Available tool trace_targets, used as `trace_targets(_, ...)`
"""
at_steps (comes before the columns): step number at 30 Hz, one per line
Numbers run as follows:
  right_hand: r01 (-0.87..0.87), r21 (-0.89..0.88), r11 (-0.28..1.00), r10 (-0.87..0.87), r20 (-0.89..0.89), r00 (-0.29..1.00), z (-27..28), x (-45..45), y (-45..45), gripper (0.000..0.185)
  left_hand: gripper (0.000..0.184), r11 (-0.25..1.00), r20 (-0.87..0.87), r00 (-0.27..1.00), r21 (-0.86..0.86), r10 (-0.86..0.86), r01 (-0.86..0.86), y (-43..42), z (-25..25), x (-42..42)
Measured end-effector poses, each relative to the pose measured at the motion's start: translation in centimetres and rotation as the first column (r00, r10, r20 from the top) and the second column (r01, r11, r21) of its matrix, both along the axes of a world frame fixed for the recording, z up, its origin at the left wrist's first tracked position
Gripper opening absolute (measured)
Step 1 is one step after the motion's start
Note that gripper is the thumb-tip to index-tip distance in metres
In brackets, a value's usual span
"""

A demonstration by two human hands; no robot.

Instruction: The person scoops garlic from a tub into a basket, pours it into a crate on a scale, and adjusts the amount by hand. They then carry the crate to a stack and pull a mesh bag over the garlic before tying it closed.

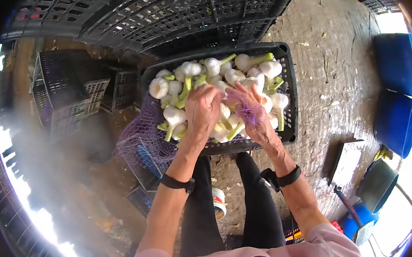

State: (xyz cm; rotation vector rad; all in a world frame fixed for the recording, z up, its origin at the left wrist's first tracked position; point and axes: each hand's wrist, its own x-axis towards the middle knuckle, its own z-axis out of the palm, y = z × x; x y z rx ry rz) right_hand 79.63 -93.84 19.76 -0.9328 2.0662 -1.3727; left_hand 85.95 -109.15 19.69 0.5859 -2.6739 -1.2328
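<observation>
A black plastic crate (293, 99) is filled with white garlic bulbs (159, 88) with short green stems. Over the middle of the crate, my left hand (203, 109) has its fingers bent together above the bulbs; what they hold, if anything, is hidden. Just to its right, my right hand (252, 112) lies over the bulbs with its fingers spread and a tuft of purple netting against it. The two hands nearly touch at the fingertips. A purple mesh net (142, 131) hangs over the crate's left side and front corner.
Large black crates (176, 16) stand beyond the garlic crate. More dark crates (67, 84) are at the left. Blue containers (395, 118), a grey-green bucket (378, 185) and a long-handled tool (349, 204) are at the right. A white roll (218, 203) lies between the legs.
</observation>
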Motion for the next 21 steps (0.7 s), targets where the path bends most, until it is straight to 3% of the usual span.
trace_targets(1, -0.015, 0.008, 1.0, 0.015, -0.039, 0.999, 0.0, 0.2, 0.0, 0.028, 0.007, 0.99, -0.199, 0.98, -0.135, 0.002, -0.03, 0.3, 0.1, -0.8)
trace_targets(2, -0.035, 0.013, 0.999, 0.036, -0.077, 0.996, 0.2, 0.3, 0.0, 0.034, 0.007, 0.991, -0.19, 0.982, -0.128, 0.006, -0.031, 0.6, -0.3, -0.6)
trace_targets(3, -0.078, 0.062, 0.995, 0.085, -0.117, 0.989, 0.6, 0.0, 0.1, 0.047, 0.004, 0.995, -0.146, 0.989, -0.089, 0.028, -0.041, 0.7, -0.4, -0.5)
trace_targets(4, -0.078, 0.063, 0.995, 0.085, -0.117, 0.989, 0.5, 0.1, 0.0, 0.047, 0.005, 0.997, -0.105, 0.994, -0.052, 0.044, -0.049, 1.0, -0.9, -0.5)
trace_targets(5, -0.066, 0.078, 0.995, 0.078, -0.162, 0.984, 0.4, 0.3, -0.4, 0.053, 0.006, 0.961, -0.116, 0.967, 0.188, 0.227, -0.203, 1.7, -1.3, -0.4)
trace_targets(8, -0.047, 0.115, 0.992, 0.071, -0.216, 0.974, -0.3, 0.3, -1.0, 0.069, 0.007, 0.924, -0.163, 0.941, 0.298, 0.296, -0.24, 2.3, 0.3, 0.1)
trace_targets(9, -0.031, 0.107, 0.994, 0.054, -0.223, 0.973, -0.2, 0.1, -1.4, 0.071, 0.006, 0.993, -0.217, 0.971, -0.038, 0.098, -0.109, 2.0, 1.4, -0.2)
trace_targets(10, -0.013, 0.099, 0.995, 0.036, -0.228, 0.973, 0.0, -0.1, -1.6, 0.073, 0.006, 0.993, -0.211, 0.972, -0.033, 0.101, -0.11, 1.8, 2.0, -0.3)
trace_targets(12, -0.014, 0.085, 0.996, 0.033, -0.227, 0.973, -0.1, -0.8, -2.1, 0.062, 0.009, 0.993, -0.077, 0.994, -0.101, -0.074, 0.066, 0.8, 2.5, -1.1)
trace_targets(13, -0.064, 0.096, 0.993, 0.083, -0.209, 0.974, -0.3, -1.1, -2.2, 0.052, 0.006, 0.995, 0.084, 0.995, 0.093, -0.053, 0.046, 0.2, 2.9, -1.2)
trace_targets(14, -0.11, 0.108, 0.988, 0.129, -0.187, 0.974, -0.5, -1.3, -2.2, 0.042, 0.005, 0.989, 0.038, 0.995, 0.115, -0.096, 0.091, -0.5, 3.2, -1.2)
trace_targets(15, 0.108, -0.038, 0.993, -0.112, -0.145, 0.983, -2.6, -0.6, -2.7, 0.021, 0.007, 0.988, 0.082, 0.988, 0.092, -0.134, 0.126, -0.7, 3.6, -1.0)
trace_targets(17, 0.085, 0.016, 0.996, -0.08, -0.202, 0.976, -3.0, -0.4, -3.3, 0.016, 0.01, 0.984, 0.128, 0.977, 0.065, -0.172, 0.165, -0.3, 4.7, -0.3)
trace_targets(19, 0.078, 0.066, 0.995, -0.056, -0.281, 0.958, -2.4, -0.8, -3.7, 0.008, 0.019, 0.941, -0.212, 0.973, -0.303, 0.089, -0.152, 0.9, 5.6, 1.6)
trace_targets(20, 0.092, 0.069, 0.993, -0.07, -0.275, 0.959, -2.1, -0.8, -3.5, 0.008, 0.024, 0.912, -0.255, 0.948, -0.31, 0.193, -0.269, 1.5, 7.2, 3.1)
trace_targets(21, 0.165, 0.05, 0.985, -0.153, -0.181, 0.972, -1.9, -0.8, -3.4, 0.012, 0.02, 0.915, -0.207, 0.923, -0.18, 0.324, -0.362, 2.8, 8.3, 5.2)
